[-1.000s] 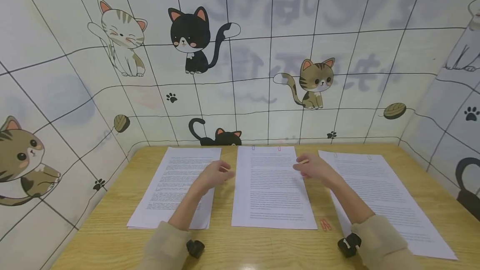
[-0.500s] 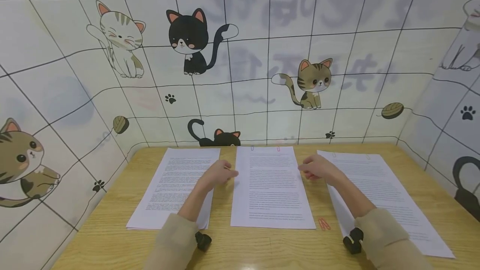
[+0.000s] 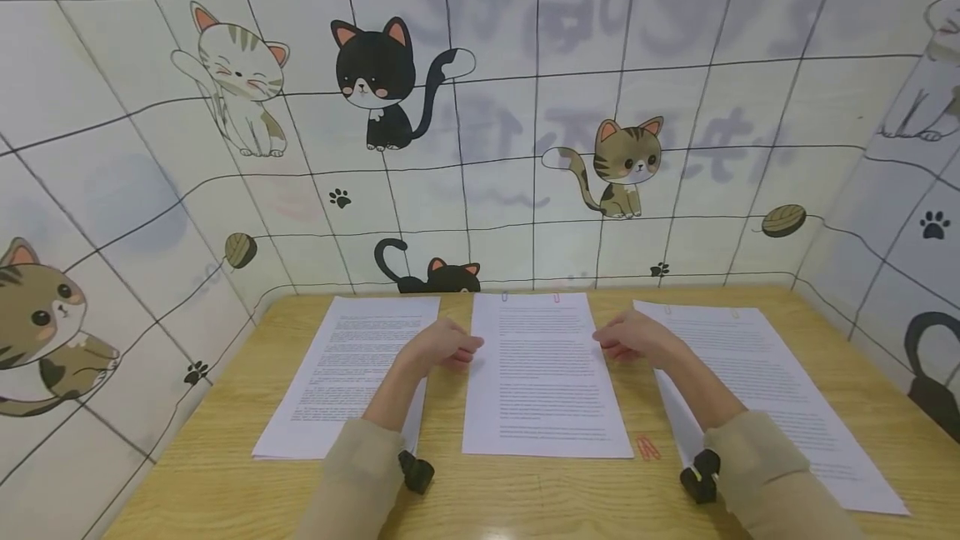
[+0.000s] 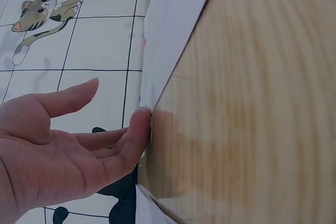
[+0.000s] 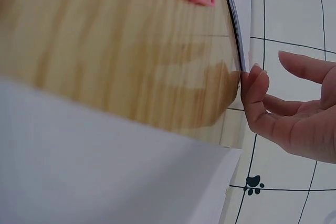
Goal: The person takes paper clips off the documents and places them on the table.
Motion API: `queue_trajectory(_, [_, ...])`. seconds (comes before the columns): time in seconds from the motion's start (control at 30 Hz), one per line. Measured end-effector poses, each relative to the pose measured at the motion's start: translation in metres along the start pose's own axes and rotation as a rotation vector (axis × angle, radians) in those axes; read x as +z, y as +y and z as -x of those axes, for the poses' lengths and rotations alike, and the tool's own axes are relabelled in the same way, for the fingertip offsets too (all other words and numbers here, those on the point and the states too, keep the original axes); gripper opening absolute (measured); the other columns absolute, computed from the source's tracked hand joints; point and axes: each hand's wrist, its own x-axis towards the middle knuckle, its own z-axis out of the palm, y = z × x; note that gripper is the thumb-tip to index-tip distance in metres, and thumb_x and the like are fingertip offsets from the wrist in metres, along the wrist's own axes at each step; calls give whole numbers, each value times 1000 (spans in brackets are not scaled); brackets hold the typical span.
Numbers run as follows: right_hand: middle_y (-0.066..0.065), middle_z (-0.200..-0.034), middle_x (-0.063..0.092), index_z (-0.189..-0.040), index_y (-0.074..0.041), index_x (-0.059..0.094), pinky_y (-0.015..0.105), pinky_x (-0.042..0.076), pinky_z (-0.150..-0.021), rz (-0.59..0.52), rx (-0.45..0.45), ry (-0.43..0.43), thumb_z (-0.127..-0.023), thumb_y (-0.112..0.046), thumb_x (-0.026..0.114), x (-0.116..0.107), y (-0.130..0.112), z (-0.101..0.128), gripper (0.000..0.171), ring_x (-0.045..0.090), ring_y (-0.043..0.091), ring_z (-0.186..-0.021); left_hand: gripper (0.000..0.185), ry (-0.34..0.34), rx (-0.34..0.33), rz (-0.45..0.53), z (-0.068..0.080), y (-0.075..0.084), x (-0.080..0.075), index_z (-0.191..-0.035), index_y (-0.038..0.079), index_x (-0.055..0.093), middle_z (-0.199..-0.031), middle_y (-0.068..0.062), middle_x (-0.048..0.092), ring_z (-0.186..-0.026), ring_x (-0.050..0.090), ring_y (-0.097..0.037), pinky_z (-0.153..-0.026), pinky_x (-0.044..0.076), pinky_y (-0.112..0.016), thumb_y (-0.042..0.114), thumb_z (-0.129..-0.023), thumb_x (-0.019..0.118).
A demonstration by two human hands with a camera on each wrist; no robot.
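Flanking the middle paper stack (image 3: pixel 542 373), the left hand (image 3: pixel 444 348) at 9 o'clock and right hand (image 3: pixel 628 337) at 3 o'clock touch its long edges with relaxed, unclenched fingers, apparently squaring it on the desk (image 3: pixel 225 482); pink paper clips (image 3: pixel 648 447) lie at its 5 o'clock corner.

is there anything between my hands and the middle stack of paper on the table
Nothing visible. The left hand has its fingertips at the left edge of the middle paper stack, and the right hand has its fingertips at the right edge. The wrist views show bare wooden table beside each edge.
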Motion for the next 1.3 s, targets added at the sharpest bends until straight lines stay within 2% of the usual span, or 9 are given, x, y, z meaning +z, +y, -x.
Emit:
queue_trajectory(0.1, [10,-94,62,-120,15,58,24,53,-67,-16,9,3,-98,-11,62,0,1,-1,34,59,13,-73,22,3,-17,5,-1,1,1,-100,-3,68,-99,-12,69,-81,65,-17,-80,55,-32,17,-95,70])
queue_trajectory(0.2, [11,-95,62,-120,15,58,24,54,-68,-23,15,9,-98,-10,63,1,1,0,34,59,14,-74,25,9,-31,-6,-2,2,2,-108,-5,66,-98,-12,68,-79,65,-17,-82,53,-33,16,-94,71])
queue_trajectory(0.33, [11,-94,61,-123,16,57,24,54,-68,-31,23,3,-98,-9,63,0,-1,1,36,59,13,-73,37,5,-38,-17,-1,2,1,-122,-9,62,-103,-13,68,-81,66,-19,-87,52,-35,13,-94,70])
queue_trajectory(0.47, [11,-92,62,-124,18,56,23,54,-67,-42,26,-4,-98,-7,63,-1,-2,1,36,58,13,-70,40,-7,-37,-19,-1,2,0,-127,-9,61,-107,-13,70,-86,67,-19,-90,51,-36,12,-95,69])
queue_trajectory(0.73, [11,-90,63,-126,20,52,23,55,-67,-68,5,-10,-97,-3,62,-1,1,1,39,61,12,-70,39,-22,-6,59,-4,-1,-2,-128,-12,60,-109,-16,71,-91,70,-20,-81,57,-32,8,-95,68])
queue_trajectory(0.9, [12,-90,65,-129,20,47,25,56,-68,-128,-5,-28,-97,-2,61,0,1,1,42,63,13,-70,34,-16,-9,122,-5,-3,-2,-122,-14,60,-105,-19,70,-86,69,-19,-81,58,-33,5,-95,68])
queue_trajectory(1.07, [8,-82,63,-130,23,45,23,55,-65,-174,-15,-61,-96,1,61,3,-1,1,44,63,11,-66,34,-14,12,81,-5,-5,-4,-123,-11,63,-105,-13,70,-86,66,-17,-81,58,-33,5,-94,68])
queue_trajectory(1.2, [4,-73,61,-124,24,52,21,53,-62,-152,-32,-78,-96,2,60,4,-2,1,36,59,9,-62,34,-16,32,43,-4,-5,-6,-124,-8,64,-103,-11,71,-88,67,-18,-82,57,-33,6,-93,69])
queue_trajectory(1.3, [3,-69,60,-117,21,56,21,51,-60,-127,-50,-87,-96,2,60,4,-3,1,29,57,8,-61,33,-34,39,55,-4,-6,-7,-123,-7,63,-101,-11,72,-87,69,-20,-82,57,-34,4,-92,68])
